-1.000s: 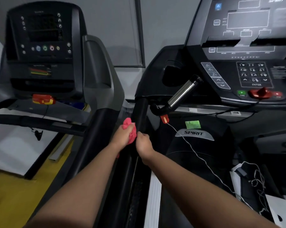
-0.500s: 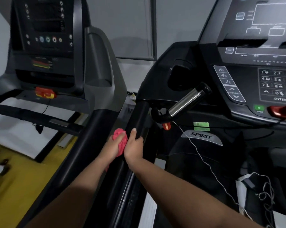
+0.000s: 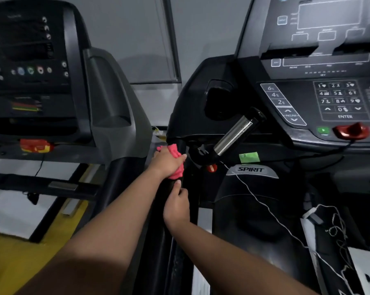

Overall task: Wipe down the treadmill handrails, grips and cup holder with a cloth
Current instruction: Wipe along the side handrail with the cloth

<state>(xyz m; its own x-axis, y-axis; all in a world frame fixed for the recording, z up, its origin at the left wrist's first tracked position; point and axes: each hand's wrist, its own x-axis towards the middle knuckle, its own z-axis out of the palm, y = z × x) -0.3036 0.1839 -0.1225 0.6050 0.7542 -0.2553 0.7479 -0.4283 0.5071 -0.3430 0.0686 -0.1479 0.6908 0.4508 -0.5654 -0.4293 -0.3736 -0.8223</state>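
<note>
left hand (image 3: 168, 162) wrapped around the pink cloth (image 3: 173, 151), fingers curled over it and clamping it onto the left handrail (image 3: 168, 185) of the spirit treadmill; cloth sits at the very top of the rail, right under the black console housing (image 3: 190, 99); pink bunches out above the knuckles and below the palm.

right hand (image 3: 176, 206) grips the same rail just below the left; fingers curled round the bar, thumb laid up along it, tip nearly touching the cloth's lower edge; the two hands are stacked close, not overlapping.

cup holder (image 3: 219, 103) is a dark recess in the housing, up and right of the cloth, untouched; chrome pulse grip (image 3: 235, 135) angles up to the right between the cup holder and the rail top, no hand on it.

console keypad (image 3: 337, 101) at right, green start button (image 3: 323, 130) and red safety key (image 3: 350, 131) below it; white cord (image 3: 264, 207) runs from a small red clip (image 3: 211, 167) down across the motor cover to the lower right; green sticker (image 3: 249, 157) above the spirit badge (image 3: 251, 169).

second treadmill (image 3: 41, 60) on the left, separate unit, dark console; yellow floor (image 3: 20, 262) under it; frame is a bit blurred.
</note>
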